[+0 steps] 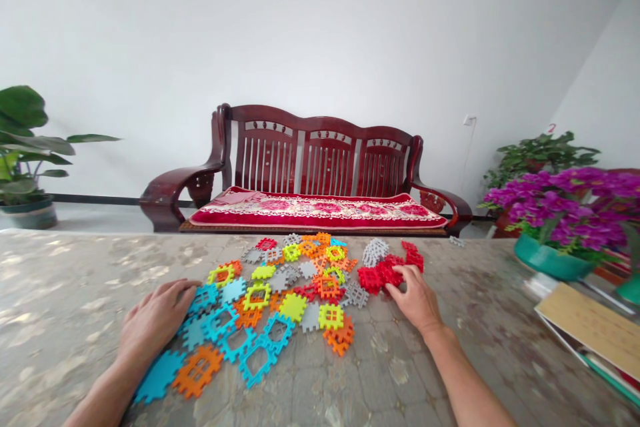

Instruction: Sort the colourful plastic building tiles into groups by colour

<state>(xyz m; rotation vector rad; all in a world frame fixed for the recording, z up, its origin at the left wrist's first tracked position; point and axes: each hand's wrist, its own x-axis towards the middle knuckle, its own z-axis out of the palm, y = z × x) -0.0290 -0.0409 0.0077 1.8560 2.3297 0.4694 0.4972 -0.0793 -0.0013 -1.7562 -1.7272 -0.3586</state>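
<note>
Across the lower half of the frame runs the counter [410, 367], with a broad spread of interlocking tiles [293, 307] at its middle, a smaller tile cluster [370, 280] just right of that, and the left hand [155, 317] and right hand [414, 297] at the outer sides of the two groups. At the frame's right edge, a flower bowl [553, 258] stands on the counter behind a cardboard sheet [590, 330]. Beyond the counter, a settee [327, 163] with a seat cover [330, 207] on it sits centrally before the wall [320, 33], a potted plant [27, 147] at far left.
</note>
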